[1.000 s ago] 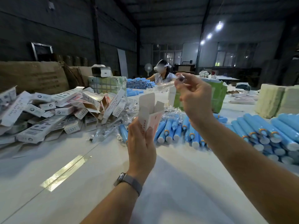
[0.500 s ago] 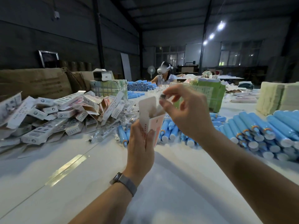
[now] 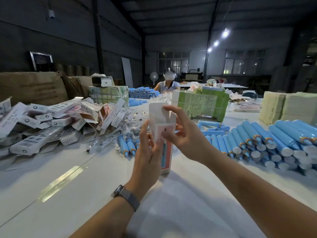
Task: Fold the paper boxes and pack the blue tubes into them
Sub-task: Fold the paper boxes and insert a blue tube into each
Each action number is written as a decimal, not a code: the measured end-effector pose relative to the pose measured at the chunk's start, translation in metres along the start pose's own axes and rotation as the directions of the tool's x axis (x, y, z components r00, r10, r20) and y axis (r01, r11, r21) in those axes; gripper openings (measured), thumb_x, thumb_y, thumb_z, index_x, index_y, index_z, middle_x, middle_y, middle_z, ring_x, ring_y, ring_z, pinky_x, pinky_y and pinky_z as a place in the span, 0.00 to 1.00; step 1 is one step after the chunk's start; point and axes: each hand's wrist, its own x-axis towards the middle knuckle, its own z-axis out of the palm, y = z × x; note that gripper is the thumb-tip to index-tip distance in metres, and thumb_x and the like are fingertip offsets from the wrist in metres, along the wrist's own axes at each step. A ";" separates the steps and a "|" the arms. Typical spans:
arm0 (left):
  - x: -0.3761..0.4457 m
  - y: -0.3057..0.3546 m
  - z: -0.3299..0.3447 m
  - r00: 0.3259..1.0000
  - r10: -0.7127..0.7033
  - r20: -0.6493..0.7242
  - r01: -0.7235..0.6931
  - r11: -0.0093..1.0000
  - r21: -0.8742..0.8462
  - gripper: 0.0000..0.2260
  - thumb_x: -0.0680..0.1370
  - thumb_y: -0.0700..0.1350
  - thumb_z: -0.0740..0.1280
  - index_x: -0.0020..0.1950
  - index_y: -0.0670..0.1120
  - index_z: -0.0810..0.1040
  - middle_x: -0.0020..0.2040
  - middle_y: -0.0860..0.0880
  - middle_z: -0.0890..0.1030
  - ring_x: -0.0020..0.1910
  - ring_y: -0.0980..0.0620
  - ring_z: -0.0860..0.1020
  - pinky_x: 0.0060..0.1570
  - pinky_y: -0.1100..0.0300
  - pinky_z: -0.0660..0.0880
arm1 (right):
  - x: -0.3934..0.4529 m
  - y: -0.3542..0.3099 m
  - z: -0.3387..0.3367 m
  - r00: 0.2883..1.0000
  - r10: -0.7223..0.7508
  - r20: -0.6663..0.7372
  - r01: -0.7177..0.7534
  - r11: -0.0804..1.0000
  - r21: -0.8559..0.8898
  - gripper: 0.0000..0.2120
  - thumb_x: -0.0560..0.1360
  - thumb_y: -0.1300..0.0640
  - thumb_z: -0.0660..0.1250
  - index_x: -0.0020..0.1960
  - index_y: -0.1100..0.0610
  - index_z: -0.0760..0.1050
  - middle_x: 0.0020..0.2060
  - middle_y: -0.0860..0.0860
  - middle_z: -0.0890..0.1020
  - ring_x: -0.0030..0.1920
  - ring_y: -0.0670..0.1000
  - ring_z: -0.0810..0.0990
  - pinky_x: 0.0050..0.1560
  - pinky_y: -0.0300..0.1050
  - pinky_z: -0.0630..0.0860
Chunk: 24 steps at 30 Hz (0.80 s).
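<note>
A white and pink paper box stands upright above the table, its top flap open. My left hand grips its lower left side. My right hand holds the box near the top, index finger on the open flap and thumb on the pink front. A picture of a blue tube shows on the front. Loose blue tubes lie stacked at the right, and a few more blue tubes lie just behind the box.
A heap of packed white boxes fills the left of the white table. Green leaflet stacks stand behind, pale stacks at far right. Cardboard cartons line the left. A person with a headset sits across.
My right hand came down from above with a small clear item and now rests on the box's open top; the item is out of sight. The box is held a little lower.
</note>
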 end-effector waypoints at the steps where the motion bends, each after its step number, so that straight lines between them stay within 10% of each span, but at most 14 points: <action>1: 0.001 0.002 -0.002 1.000 -0.006 0.007 0.007 0.999 -0.033 0.23 0.81 0.50 0.58 0.72 0.72 0.58 0.54 0.55 0.80 0.52 0.50 0.82 0.51 0.45 0.81 | -0.002 0.002 0.001 1.000 0.000 -0.002 0.000 0.999 0.043 0.27 0.77 0.67 0.68 0.68 0.46 0.66 0.55 0.48 0.81 0.50 0.59 0.82 0.48 0.58 0.81; 6: 0.005 0.008 -0.010 0.998 0.012 0.057 -0.009 0.999 -0.049 0.22 0.82 0.50 0.58 0.69 0.74 0.59 0.55 0.49 0.81 0.52 0.47 0.82 0.51 0.40 0.81 | -0.003 0.011 0.004 0.999 -0.015 -0.030 0.019 0.991 0.133 0.31 0.74 0.67 0.71 0.66 0.41 0.64 0.51 0.54 0.83 0.46 0.66 0.82 0.45 0.65 0.80; 15: 0.005 0.013 -0.009 0.996 0.065 0.063 -0.065 0.998 -0.008 0.17 0.83 0.52 0.54 0.65 0.75 0.60 0.50 0.53 0.82 0.46 0.46 0.83 0.45 0.41 0.81 | -0.011 0.022 0.007 0.989 -0.041 -0.144 0.046 0.998 0.034 0.26 0.69 0.43 0.74 0.60 0.41 0.62 0.48 0.48 0.84 0.37 0.50 0.80 0.42 0.55 0.81; 24: 0.008 0.014 -0.013 0.996 0.019 0.086 -0.016 0.999 -0.037 0.14 0.82 0.53 0.55 0.59 0.75 0.64 0.48 0.50 0.81 0.44 0.49 0.83 0.45 0.42 0.82 | -0.011 0.024 0.008 0.984 -0.079 -0.159 0.085 0.996 0.025 0.24 0.71 0.51 0.74 0.60 0.37 0.66 0.50 0.42 0.83 0.36 0.47 0.79 0.38 0.43 0.78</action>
